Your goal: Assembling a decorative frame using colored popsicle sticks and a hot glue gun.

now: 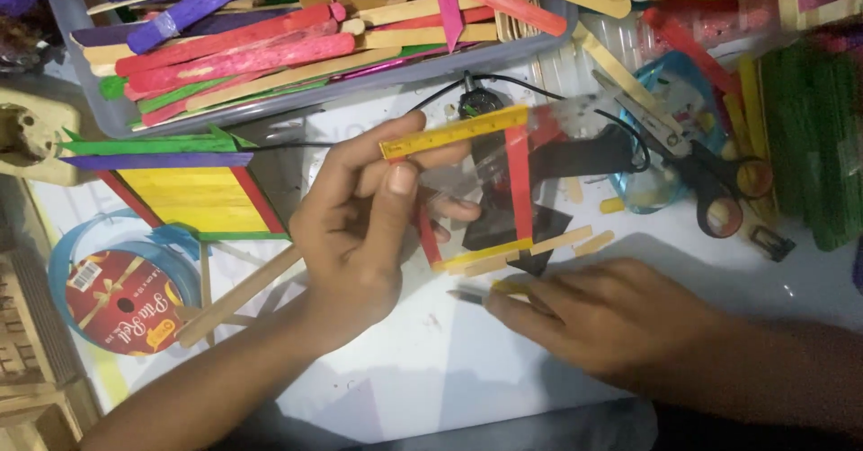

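Note:
My left hand (360, 226) holds up a small square frame of craft sticks (490, 190), with yellow sticks at top and bottom and red sticks at the sides; thumb and fingers pinch its left edge. A clear plastic sheet seems to lie behind the frame. My right hand (602, 312) rests flat on the white table surface (422, 361), fingers closed around a short yellow pencil (490, 291) whose dark tip points left. Loose plain wooden sticks (566, 240) lie just under the frame.
A grey tray (297, 100) full of coloured craft sticks stands at the back. A finished stick panel (193, 190) lies left, a ribbon spool (121, 303) below it. Black-handled scissors (710, 181) and a blue container (670, 127) sit right, beside green sticks (814, 136).

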